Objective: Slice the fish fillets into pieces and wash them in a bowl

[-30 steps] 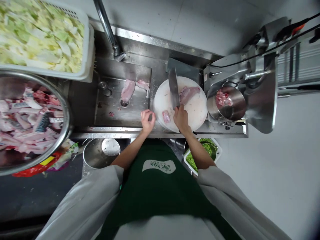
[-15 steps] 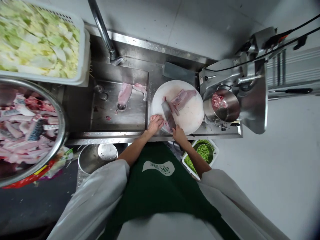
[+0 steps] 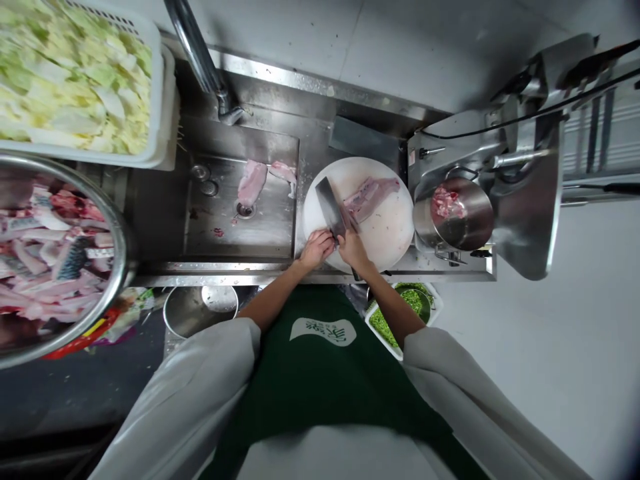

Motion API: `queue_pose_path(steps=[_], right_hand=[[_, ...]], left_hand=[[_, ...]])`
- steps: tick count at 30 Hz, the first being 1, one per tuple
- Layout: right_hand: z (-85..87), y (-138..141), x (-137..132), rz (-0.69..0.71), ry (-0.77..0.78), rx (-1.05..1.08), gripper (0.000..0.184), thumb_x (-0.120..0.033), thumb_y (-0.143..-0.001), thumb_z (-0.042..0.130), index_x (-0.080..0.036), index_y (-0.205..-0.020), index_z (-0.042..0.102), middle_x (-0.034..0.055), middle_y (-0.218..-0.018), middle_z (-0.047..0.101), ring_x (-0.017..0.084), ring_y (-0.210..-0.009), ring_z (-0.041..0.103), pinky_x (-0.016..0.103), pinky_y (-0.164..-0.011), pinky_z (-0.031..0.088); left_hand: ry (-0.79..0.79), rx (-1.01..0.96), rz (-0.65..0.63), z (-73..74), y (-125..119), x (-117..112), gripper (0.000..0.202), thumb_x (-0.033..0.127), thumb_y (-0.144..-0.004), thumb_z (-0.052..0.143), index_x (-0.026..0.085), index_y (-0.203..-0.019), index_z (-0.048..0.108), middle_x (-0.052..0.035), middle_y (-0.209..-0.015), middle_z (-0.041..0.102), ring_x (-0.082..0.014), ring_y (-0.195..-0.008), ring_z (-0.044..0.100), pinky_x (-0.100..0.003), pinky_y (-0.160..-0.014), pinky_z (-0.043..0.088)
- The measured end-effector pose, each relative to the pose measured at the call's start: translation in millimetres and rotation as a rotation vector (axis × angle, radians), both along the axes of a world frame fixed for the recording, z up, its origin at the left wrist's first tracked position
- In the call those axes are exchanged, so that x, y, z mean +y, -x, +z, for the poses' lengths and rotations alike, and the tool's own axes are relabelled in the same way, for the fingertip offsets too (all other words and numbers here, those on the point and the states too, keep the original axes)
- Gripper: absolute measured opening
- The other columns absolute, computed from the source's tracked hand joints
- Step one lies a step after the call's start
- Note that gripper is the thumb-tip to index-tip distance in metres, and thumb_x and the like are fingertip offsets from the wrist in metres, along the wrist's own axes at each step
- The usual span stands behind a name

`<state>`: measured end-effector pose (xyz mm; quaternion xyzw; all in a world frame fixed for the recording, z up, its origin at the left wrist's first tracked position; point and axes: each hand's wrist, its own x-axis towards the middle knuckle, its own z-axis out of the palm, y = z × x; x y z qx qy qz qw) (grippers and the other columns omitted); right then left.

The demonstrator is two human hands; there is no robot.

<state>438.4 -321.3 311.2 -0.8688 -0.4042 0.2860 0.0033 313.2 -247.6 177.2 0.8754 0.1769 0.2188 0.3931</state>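
Cleaver (image 3: 327, 201), gripped by right hand (image 3: 352, 248), has shifted farther up chopping board (image 3: 387, 230), apparently mid-cut; left hand (image 3: 317, 249) curls, hold unclear.

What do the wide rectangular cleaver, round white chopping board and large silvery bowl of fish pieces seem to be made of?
Wide grey rectangular cleaver: metal, probably steel, with a dull sheen.
Round white chopping board: likely plastic; matte, no wood grain visible.
Large silvery round bowl: smooth metal, probably stainless steel, judging by its bright highlights.
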Motion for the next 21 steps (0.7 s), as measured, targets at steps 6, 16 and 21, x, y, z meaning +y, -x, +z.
queue_pose_path(steps=[6, 16, 21], right_hand=[[9.4, 22.9, -53.2, -0.009, 0.184, 0.001, 0.028, -0.023, -0.112, 0.039, -0.01, -0.127, 0.06, 0.0199, -0.111, 0.075, 0.03, -0.106, 0.074, 0.034, -0.087, 0.051], [15.9, -42.9, 32.1, -0.016, -0.043, -0.04, 0.024, -0.023, -0.113, 0.05, -0.006, -0.126, 0.061, 0.0199, -0.119, 0.074, 0.022, -0.11, 0.069, 0.025, -0.087, 0.045], [44.3, -27.7, -23.7, -0.02, -0.02, -0.048, 0.034, -0.027, -0.114, 0.04, -0.011, -0.136, 0.06, 0.0211, -0.111, 0.076, 0.029, -0.102, 0.073, 0.033, -0.085, 0.05]], left_hand=[[0.002, -0.028, 0.012, -5.5, 0.8, -5.6, 0.022, 0.028, -0.106, 0.055, 0.022, -0.11, 0.075, -0.0132, -0.12, 0.072, -0.0284, -0.127, 0.062, -0.052, -0.11, 0.049], [-0.016, 0.0, 0.039, 27.6, 10.9, -2.8, 0.016, 0.025, -0.102, 0.06, 0.023, -0.096, 0.074, -0.0114, -0.112, 0.074, -0.0295, -0.118, 0.063, -0.053, -0.105, 0.051], [-0.127, -0.26, 0.492, 98.5, -18.4, 87.5, 0.019, 0.037, -0.108, 0.056, 0.023, -0.107, 0.07, -0.0076, -0.114, 0.07, -0.0264, -0.115, 0.064, -0.051, -0.111, 0.047]])
